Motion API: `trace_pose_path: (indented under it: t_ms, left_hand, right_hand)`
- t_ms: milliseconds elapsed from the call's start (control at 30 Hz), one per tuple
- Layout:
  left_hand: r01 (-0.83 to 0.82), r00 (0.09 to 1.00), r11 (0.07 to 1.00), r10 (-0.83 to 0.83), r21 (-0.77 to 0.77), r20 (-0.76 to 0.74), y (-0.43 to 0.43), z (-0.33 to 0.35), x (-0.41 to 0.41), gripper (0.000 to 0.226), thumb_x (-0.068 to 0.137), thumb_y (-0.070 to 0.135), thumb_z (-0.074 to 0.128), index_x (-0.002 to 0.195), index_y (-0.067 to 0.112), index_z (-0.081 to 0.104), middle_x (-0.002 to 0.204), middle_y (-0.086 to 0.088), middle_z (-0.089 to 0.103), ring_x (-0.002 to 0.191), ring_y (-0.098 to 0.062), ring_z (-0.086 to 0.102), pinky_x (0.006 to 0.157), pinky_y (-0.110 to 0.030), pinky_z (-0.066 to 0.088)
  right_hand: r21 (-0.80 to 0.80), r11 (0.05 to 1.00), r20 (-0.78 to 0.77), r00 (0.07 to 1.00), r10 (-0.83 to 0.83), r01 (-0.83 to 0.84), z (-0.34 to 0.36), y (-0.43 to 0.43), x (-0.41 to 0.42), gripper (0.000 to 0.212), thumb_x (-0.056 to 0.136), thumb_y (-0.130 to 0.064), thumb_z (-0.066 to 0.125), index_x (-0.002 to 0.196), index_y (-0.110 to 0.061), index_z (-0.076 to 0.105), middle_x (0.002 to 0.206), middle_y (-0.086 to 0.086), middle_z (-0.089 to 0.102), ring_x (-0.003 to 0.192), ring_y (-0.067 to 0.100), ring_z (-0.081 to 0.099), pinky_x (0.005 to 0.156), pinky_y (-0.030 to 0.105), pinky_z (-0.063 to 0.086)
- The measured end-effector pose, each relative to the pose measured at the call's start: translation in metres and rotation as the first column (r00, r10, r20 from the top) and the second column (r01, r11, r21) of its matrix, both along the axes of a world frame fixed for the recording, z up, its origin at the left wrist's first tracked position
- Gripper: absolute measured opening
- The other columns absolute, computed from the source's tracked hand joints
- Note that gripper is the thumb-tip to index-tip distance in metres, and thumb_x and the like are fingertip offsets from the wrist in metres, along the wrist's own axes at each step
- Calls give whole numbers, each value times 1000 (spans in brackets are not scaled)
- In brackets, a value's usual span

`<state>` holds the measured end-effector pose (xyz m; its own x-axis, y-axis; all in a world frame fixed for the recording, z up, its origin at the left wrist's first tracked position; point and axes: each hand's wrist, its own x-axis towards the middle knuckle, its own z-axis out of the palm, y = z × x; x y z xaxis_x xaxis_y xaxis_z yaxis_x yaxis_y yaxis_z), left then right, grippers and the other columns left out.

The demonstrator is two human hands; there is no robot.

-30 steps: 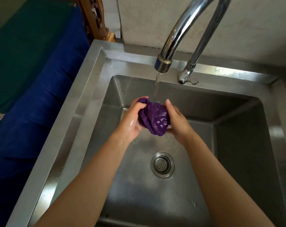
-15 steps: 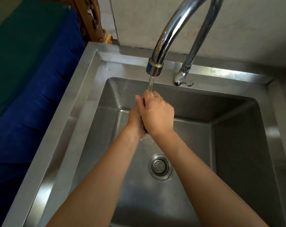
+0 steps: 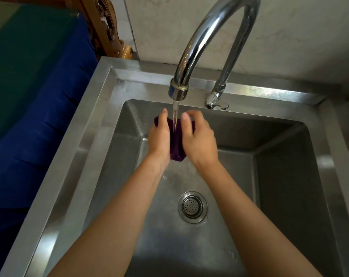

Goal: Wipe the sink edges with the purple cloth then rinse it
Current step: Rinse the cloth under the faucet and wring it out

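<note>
Between left hand [image 3: 159, 140] and right hand [image 3: 197, 141], purple cloth [image 3: 176, 145]; beneath faucet [image 3: 178, 90]

Pale marbled wall tiles [image 3: 289, 37] fill the back. Carved wooden furniture [image 3: 107, 31] stands at left, beside blue fabric [image 3: 40, 126] and green cloth [image 3: 20, 56].

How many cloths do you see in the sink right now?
1: the purple cloth, between the left hand and right hand under the faucet; none other shows.

Bare left forearm [image 3: 125, 212], bare right forearm [image 3: 235, 208].
</note>
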<state>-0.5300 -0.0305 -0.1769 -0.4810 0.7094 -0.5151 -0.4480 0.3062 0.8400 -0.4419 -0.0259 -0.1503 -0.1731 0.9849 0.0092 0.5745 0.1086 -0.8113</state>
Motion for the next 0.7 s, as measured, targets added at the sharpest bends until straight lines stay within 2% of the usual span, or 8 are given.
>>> trace_pose_path:
  t_ms: [100,200,300,400,467,600,633,700]
  left_hand:
    - [119,987,989,-128,92,99,1,-2,1,42,99,37,28,68,17,48,51,6,56,50,-8,57,51,-21,49]
    - [128,963,987,-146,93,225,-2,-4,9,47,97,43,32,67,17,57,55,3,61,56,-8,62,54,-21,48]
    - [-28,962,995,0,98,274,-7,-12,17,55,94,44,42,51,22,68,55,4,63,55,-12,64,50,-23,48]
    - [-107,981,994,101,26,165,-8,-17,22,61,94,34,44,38,23,63,43,9,59,55,-13,58,54,-27,45]
    - [-117,993,992,118,-40,8,-8,-16,21,56,93,39,47,42,22,62,43,10,59,54,-10,58,52,-24,45]
    - [-70,992,992,58,-109,-116,-10,-18,10,40,89,51,46,65,21,60,58,8,63,46,-1,62,35,-12,41]
    - [-61,994,990,49,-126,-97,-10,-19,7,40,88,53,47,68,20,60,62,7,64,49,-2,63,37,-13,43]
    - [-13,1000,987,13,-157,-3,-10,-18,1,41,86,58,46,79,21,61,84,2,68,75,-11,67,61,-23,54]
  right_hand:
    - [160,986,112,993,31,-49,3,-18,-16,30,90,-50,42,91,-21,48,93,3,50,68,27,56,57,31,40]
    - [213,977,221,975,-28,-20,5,-7,-21,35,95,-45,38,81,-15,46,86,7,57,68,32,57,55,33,37]
    - [92,994,265,964,35,-62,3,10,-21,35,96,-39,37,72,-15,46,81,13,66,74,36,59,60,35,37]
    - [-137,990,171,984,50,-27,-2,24,-17,37,91,-28,42,57,-12,47,68,13,62,68,34,55,57,31,38]
    - [-295,955,41,999,-11,22,-5,31,-14,41,89,-23,44,50,-10,43,56,8,51,60,27,47,57,30,37]
    - [-555,826,-240,970,-45,-99,-5,34,-1,37,91,-40,47,74,-9,57,75,10,59,72,23,55,74,35,46]
    - [-591,791,-273,962,-11,-159,-4,34,5,43,90,-49,44,85,-10,62,85,10,65,81,22,61,79,36,48]
    - [-621,755,-307,952,8,-207,-1,37,22,52,85,-62,43,104,-17,62,101,6,68,95,20,64,86,39,51]
